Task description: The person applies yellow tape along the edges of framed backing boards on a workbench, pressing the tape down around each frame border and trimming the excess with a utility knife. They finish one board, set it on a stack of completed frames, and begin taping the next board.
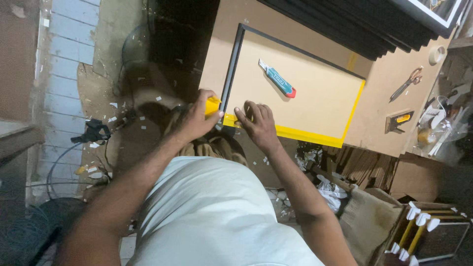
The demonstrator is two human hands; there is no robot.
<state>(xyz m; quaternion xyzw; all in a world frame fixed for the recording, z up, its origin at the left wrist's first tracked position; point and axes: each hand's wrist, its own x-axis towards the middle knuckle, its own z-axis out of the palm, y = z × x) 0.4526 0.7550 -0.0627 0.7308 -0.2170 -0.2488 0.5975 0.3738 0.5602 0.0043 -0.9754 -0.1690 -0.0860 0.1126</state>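
A picture frame [231,74] with a black rim lies back-up on the workbench, its tan backing board [305,98] facing me. Yellow tape [305,135] runs along its near and right edges. My left hand [194,118] grips a yellow tape roll [213,105] at the frame's near left corner. My right hand [257,123] presses its fingers flat on the taped near edge, just right of the roll. A blue and red utility knife [277,79] rests on the backing board beyond my hands.
Scissors [408,83], a black and yellow tool [399,120] and a roll of tape [436,55] lie on the bench [379,83] at right. Dark frames [354,24] are stacked at the back. Paper scraps and cables litter the floor [98,133]; boxes [428,231] stand lower right.
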